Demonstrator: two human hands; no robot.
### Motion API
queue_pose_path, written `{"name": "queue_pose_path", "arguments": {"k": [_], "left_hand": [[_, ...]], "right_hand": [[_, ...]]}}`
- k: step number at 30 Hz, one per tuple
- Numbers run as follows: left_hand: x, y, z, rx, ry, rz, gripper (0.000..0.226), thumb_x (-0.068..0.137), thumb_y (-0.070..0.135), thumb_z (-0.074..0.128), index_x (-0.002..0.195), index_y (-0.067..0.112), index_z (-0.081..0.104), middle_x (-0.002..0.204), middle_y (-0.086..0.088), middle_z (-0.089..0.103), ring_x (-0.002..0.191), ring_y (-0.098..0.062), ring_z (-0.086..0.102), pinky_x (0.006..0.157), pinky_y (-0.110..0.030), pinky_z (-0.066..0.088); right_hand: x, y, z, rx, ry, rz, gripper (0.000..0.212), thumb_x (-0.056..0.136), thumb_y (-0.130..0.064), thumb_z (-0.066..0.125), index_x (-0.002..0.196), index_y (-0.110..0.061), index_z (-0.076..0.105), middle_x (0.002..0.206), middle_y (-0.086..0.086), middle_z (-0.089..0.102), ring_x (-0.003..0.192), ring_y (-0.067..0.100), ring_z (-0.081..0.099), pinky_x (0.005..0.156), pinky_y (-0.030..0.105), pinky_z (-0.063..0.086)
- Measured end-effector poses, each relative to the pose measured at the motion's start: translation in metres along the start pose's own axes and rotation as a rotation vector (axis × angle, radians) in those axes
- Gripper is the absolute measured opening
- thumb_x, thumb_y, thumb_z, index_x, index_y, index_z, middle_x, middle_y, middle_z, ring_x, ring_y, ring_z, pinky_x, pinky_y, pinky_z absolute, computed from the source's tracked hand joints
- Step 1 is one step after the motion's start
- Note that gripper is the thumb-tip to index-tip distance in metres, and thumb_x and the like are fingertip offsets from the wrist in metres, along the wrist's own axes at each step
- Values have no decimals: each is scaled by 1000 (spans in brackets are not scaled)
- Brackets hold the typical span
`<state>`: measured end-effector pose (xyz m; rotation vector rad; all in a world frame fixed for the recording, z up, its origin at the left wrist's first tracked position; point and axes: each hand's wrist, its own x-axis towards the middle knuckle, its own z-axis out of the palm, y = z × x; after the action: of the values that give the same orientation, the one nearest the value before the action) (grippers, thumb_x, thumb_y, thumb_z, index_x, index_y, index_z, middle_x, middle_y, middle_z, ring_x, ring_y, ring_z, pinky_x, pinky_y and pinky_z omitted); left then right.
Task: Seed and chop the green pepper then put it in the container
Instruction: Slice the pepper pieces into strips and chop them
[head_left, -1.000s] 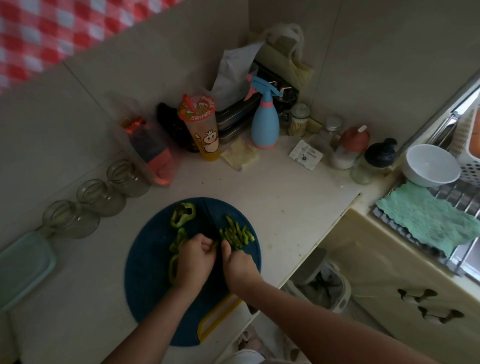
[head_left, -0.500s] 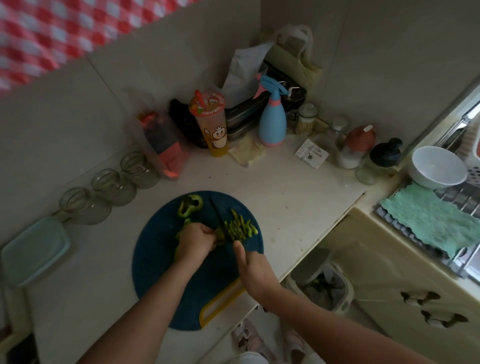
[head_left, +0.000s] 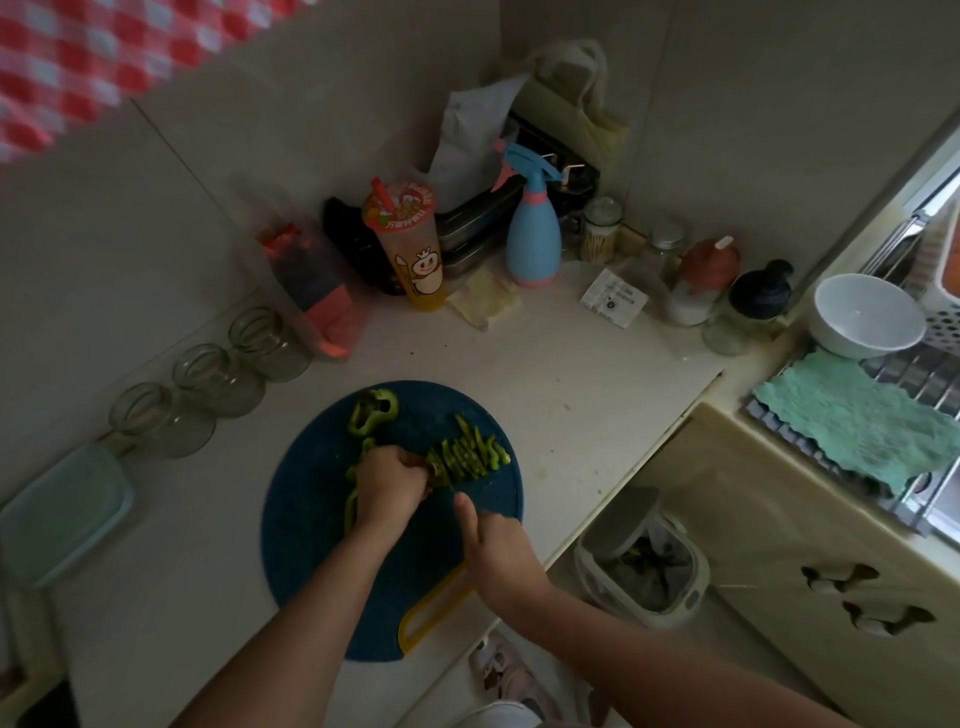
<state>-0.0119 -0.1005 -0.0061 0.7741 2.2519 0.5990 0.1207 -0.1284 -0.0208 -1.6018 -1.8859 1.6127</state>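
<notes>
A round dark blue cutting board (head_left: 311, 545) with a yellow handle lies on the counter in front of me. My left hand (head_left: 389, 486) holds down a piece of green pepper (head_left: 435, 470) at the board's middle. Cut pepper strips (head_left: 470, 452) lie in a pile just right of it. My right hand (head_left: 496, 551) grips a knife whose dark blade barely shows against the board, with one finger stretched toward the pepper. A curled pepper piece (head_left: 371, 410) sits at the board's far edge, and more pieces (head_left: 352, 512) lie left of my left hand. A pale teal container (head_left: 57, 514) rests at the far left.
Three glass jars (head_left: 218, 382) line the wall to the left. A drink cup (head_left: 410, 244), a blue spray bottle (head_left: 532, 234) and small jars crowd the back corner. A white bowl (head_left: 865, 314) and green cloth (head_left: 852, 415) sit by the sink. A bin (head_left: 644, 566) stands below the counter edge.
My right hand has drawn back toward me from the pepper. My left hand stays on the pepper piece. The strip pile is a little longer, and my view has shifted.
</notes>
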Motion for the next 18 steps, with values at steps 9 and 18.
{"name": "queue_pose_path", "arguments": {"k": [9,18], "left_hand": [[0,-3,4,19,9,-6,15,83,7,56,79,6,70,77,-10,71,77,-24,68,72,-38,56],[4,-1,1,84,11,26,15,85,2,51,82,5,66,72,-4,63,72,-23,64,57,-27,45]], "right_hand": [[1,3,5,6,-4,22,54,99,-51,25,59,-18,40,58,-2,43,51,7,41,64,26,37],[5,5,5,-138,-7,5,48,99,-51,24,64,-22,39,63,-4,44,55,8,41,66,28,35]]}}
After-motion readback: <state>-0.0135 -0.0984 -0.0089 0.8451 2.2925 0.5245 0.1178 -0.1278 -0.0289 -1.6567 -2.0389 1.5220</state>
